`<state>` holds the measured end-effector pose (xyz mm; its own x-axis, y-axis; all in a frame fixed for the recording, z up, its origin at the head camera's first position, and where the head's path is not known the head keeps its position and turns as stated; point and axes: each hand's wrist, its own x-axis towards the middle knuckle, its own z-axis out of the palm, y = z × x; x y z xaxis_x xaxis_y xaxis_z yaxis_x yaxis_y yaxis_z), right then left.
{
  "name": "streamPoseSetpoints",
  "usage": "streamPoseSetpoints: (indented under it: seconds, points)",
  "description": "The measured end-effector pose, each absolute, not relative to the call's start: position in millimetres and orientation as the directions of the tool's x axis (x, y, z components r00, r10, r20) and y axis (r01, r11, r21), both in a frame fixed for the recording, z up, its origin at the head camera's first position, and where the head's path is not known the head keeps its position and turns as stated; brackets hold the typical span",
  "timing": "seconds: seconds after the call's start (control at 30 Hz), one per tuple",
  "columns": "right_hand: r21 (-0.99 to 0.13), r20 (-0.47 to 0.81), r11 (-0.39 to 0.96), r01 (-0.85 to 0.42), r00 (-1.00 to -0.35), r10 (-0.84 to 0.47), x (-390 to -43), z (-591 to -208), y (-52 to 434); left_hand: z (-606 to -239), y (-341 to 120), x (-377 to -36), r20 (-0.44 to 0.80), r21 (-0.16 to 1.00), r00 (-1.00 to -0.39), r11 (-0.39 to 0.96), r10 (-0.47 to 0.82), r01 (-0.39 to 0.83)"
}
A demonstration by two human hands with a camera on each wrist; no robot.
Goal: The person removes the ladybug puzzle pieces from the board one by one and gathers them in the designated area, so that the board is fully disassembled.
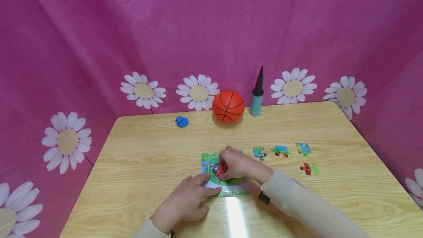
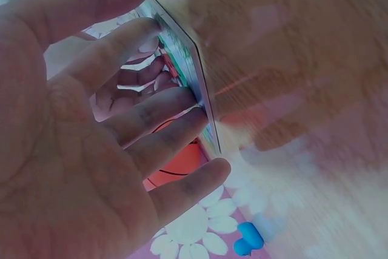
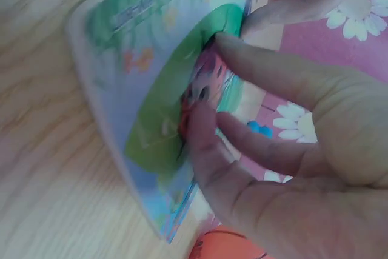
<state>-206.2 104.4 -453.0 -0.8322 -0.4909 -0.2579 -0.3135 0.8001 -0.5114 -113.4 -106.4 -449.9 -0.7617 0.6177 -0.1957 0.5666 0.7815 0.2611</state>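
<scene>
- Your left hand (image 1: 185,203) lies flat on the counter (image 1: 132,157) at the near-left corner of the puzzle board (image 1: 231,188). Its fingers are straight and spread, with the tips pressing on the board's edge; this looks like a bracing hold to keep the board from sliding.
- The left wrist view shows what the head view cannot: the fingertips (image 2: 182,98) meet the thin edge of the puzzle board (image 2: 194,71) side-on, and nothing is curled round it.
- The puzzle board sits in the middle of the counter, near its front edge. It has a green circle and a red ladybird picture.
- Your right hand (image 1: 236,166) comes over the board from its right. Its grip is a pinch on the ladybird piece (image 1: 220,170), held low over the green circle, probably to seat it.
- The right wrist view gives the detail: thumb and forefinger (image 3: 260,68) close on the ladybird piece (image 3: 203,86) right at the board's surface. The head view hides this under your knuckles. I cannot tell whether the piece already lies flat.
- To the right of the board, four loose pieces (image 1: 281,151) lie apart in a row, within easy reach.
- Beyond the board, by the backdrop, stand a blue duck (image 1: 181,121), a basketball (image 1: 228,106) and a pump (image 1: 257,96), well clear of your hands.
</scene>
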Motion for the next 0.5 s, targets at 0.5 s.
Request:
streamPoseSetpoints:
  seconds: [0.5]
  points:
    - [-0.497,-0.300,0.817,-0.293,-0.825,-0.478,-213.8,-450.8,99.9,-451.8,-107.2,-114.4,-0.239,0.257,-0.763,0.797,0.600,0.546]
